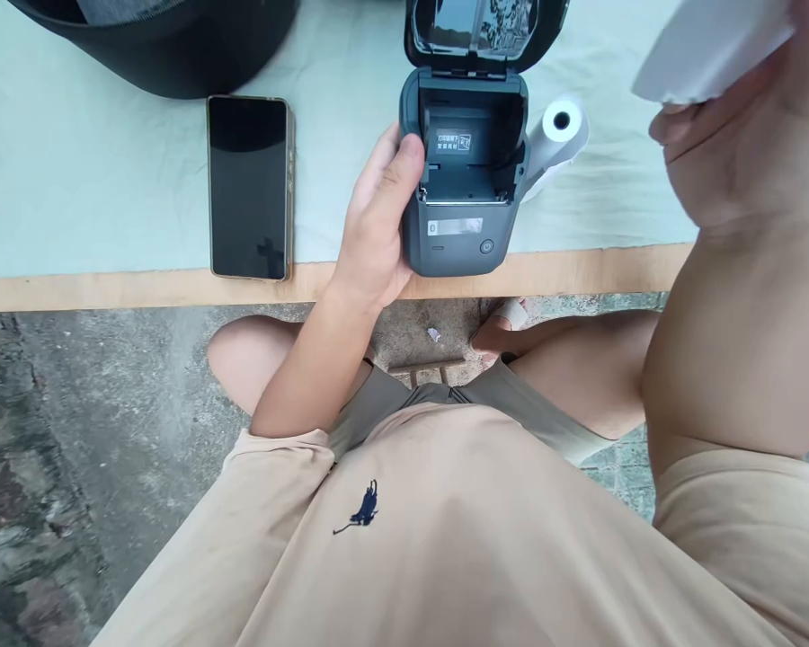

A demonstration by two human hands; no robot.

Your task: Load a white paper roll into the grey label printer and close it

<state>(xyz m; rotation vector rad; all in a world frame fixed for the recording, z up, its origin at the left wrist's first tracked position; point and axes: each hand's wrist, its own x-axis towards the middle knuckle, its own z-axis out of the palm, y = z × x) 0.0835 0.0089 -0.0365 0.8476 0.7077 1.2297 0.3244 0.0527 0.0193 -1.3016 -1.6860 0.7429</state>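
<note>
**Open printer was held at the tabletop's near edge**

The printer (pixel 465 175) was gripped by its left side in the left hand (pixel 377 211), with the thumb laid along its rim. It was positioned at the near edge of the tabletop (pixel 141 193), right of that edge's middle; whether its weight was borne by the tabletop could not be told. Its lid (pixel 475 27) was swung open toward the far edge, and its bay was left uncovered. White paper (pixel 721 49) was held in the right hand (pixel 734 153), raised toward the far right corner; its fingers were partly hidden. A paper roll (pixel 556 135) was seen just beside the printer's right side. Left of the left hand, a phone (pixel 249 189) was laid at the near edge. Beyond it, a black container (pixel 189 54) was placed toward the far left corner.
</note>
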